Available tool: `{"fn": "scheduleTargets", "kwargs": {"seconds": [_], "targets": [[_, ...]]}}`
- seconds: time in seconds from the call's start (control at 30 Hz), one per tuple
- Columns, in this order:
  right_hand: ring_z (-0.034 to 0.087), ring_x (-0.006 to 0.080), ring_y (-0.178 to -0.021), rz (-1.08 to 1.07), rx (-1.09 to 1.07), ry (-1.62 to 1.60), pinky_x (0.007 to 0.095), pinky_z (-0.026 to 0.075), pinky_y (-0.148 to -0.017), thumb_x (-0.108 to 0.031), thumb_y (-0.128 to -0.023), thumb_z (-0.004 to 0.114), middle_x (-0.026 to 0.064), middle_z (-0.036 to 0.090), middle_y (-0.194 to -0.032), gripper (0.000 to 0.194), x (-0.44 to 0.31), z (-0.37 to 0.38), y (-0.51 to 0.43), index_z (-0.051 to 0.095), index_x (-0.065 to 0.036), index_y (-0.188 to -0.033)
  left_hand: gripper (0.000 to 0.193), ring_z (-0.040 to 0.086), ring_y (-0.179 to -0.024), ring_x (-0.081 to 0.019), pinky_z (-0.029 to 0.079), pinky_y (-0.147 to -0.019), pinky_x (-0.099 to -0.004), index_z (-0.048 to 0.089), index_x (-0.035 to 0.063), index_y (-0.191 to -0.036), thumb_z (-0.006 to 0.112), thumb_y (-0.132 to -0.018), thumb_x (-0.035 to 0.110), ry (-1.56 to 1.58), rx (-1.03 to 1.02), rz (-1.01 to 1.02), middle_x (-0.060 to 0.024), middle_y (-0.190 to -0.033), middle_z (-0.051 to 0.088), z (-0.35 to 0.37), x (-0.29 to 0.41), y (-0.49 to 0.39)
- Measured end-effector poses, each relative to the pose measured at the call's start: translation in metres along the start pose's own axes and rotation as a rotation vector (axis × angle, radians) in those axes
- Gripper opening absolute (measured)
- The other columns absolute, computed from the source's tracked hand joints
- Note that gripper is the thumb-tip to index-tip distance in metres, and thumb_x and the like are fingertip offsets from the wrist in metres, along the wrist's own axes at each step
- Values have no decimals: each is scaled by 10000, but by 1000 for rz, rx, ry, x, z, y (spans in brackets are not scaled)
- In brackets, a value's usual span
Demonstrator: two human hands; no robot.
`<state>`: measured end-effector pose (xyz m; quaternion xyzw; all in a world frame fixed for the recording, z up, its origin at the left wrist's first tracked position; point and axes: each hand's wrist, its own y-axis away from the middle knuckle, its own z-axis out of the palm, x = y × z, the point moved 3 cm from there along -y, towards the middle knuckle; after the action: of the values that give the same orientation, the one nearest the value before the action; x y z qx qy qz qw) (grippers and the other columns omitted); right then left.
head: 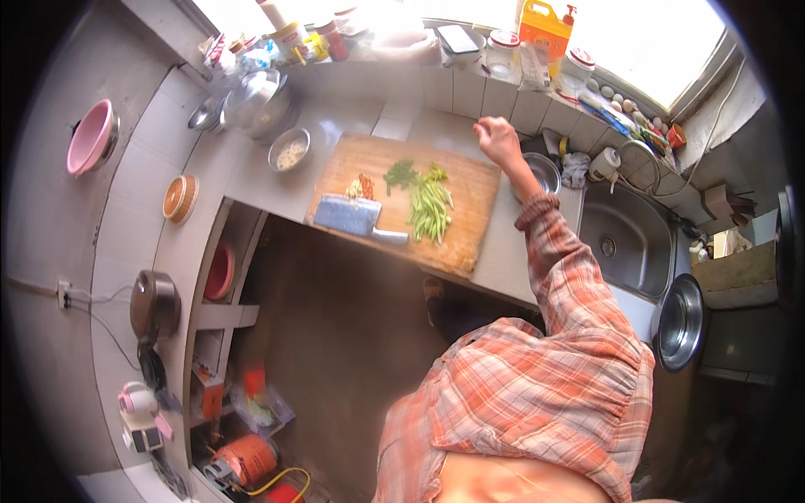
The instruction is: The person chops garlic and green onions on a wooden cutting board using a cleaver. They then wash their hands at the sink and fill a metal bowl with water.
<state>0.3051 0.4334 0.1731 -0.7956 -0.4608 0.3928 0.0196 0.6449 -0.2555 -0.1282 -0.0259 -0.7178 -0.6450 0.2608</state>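
My right hand (pixel 499 141), its fingers curled together, is raised near the back right corner of a wooden cutting board (pixel 365 154). Nothing shows in its grip, though the palm side is hidden. Below the forearm, a metal bowl (pixel 546 171) is partly covered. On the board lie cut pale-green vegetable strips (pixel 430 210), chopped green leaves (pixel 400 174), and small piles of chopped garlic-like bits (pixel 353 188) and red-orange pieces (pixel 366 185). A cleaver (pixel 348 214) rests flat at the board's front left edge, handle pointing right. My left hand is out of view.
A metal bowl with pale slices (pixel 290 151) stands left of the board, stacked metal bowls (pixel 255 104) behind it. The steel sink (pixel 629 239) is at right. Jars, an orange jug (pixel 544 31) and several eggs (pixel 619 100) line the sill. An orange gas cylinder (pixel 246 459) lies lower left.
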Motion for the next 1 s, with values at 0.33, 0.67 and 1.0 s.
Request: {"fn": "scheduleTargets", "kwargs": {"seconds": [0.33,0.67,1.0], "targets": [[683,335,-951,345,180,262,432,547,-827,-337,-795,725,187,689,-1048,326,70,92,-212,734,-82,-998,124,656,-831,-227,562,-752,-394,638,-28,-939,560,-901,61,-57,66,47,-118,-870,648,86,144,1],[716,330,-847,552,192,290,422,573,-721,-366,-705,727,169,723,-865,307,96,118,-249,745,-80,-818,127,663,-818,-224,568,-723,-390,646,-21,-944,569,-908,74,-140,145,104,-113,-863,656,87,243,10],[688,147,-882,728,261,-1016,283,530,-742,-151,-919,674,58,739,-1008,124,69,45,-149,752,-86,-991,133,677,-780,-218,573,-650,-352,648,-10,-956,613,-917,112,-447,7,301,-95,-856,664,136,391,-13]]}}
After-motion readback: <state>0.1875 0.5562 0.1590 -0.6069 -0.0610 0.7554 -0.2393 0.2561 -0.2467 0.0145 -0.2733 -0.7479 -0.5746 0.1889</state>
